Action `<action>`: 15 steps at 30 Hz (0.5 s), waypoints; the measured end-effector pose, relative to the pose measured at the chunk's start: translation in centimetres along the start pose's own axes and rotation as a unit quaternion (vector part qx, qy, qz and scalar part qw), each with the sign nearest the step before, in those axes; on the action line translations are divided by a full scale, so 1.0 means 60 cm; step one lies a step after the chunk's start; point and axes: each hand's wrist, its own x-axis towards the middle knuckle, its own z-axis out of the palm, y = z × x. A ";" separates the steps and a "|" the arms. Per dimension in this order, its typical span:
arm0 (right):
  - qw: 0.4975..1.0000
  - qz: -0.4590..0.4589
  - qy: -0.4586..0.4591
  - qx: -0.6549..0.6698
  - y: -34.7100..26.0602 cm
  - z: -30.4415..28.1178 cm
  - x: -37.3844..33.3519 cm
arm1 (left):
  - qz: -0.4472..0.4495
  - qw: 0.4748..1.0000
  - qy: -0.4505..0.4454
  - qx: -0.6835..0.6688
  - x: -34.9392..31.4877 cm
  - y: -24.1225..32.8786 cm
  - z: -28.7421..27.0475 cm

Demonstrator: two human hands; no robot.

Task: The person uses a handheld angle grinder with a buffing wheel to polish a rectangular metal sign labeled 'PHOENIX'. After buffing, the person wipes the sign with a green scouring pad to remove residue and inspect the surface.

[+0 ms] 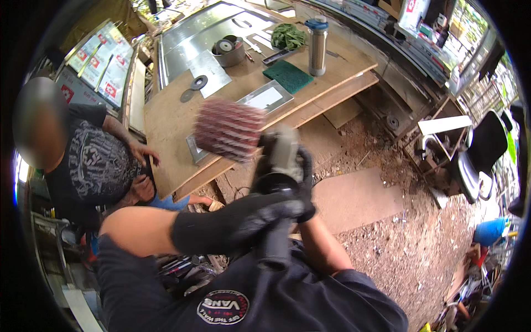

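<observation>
I hold a power grinder (285, 152) up in front of my chest, with a wide dark-red flap wheel (229, 130) on its head. My left hand (268, 216), in a black glove with a long cuff, is closed round the dark grinder body. My right hand (305, 180), also gloved in black, wraps the far side of the tool near its head; its fingers are partly hidden. Behind the wheel, a flat metal frame (271, 98) lies on the plywood table (171, 119), partly covered by the wheel. The wheel is slightly blurred.
On the table are a green scouring pad (287, 76), a bottle (317, 50), a green cloth (287, 36), loose discs (199, 82) and a round container (228, 55). Another person (94, 149) sits at the left, a hand at the table edge. A black chair (487, 149) stands right.
</observation>
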 end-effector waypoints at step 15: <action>0.962 0.094 0.233 -0.106 -0.356 -0.396 -0.235 | 0.071 0.876 -0.303 -0.369 0.227 0.018 0.351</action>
